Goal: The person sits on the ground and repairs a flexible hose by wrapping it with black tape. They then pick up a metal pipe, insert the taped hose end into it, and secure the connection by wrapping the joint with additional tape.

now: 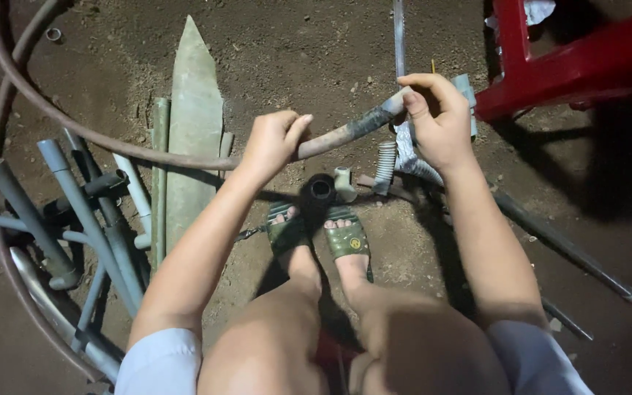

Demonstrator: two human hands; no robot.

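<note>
Gripping dirty hose (330,140) mid-frame: left hand (272,143) and right hand (437,117) both closing firmly around it, spaced apart for control.

A long, dirty hose (184,157) is held off the dirt floor (294,44), roughly level above the feet. Its near end is greyish and mud-streaked, rising slightly to the right. From there it is curved left and loops round past a pile of pipes.

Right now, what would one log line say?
left hand: grips hose | right hand: grips hose end | grey pipes: on dirt, left | red stool: right
</note>
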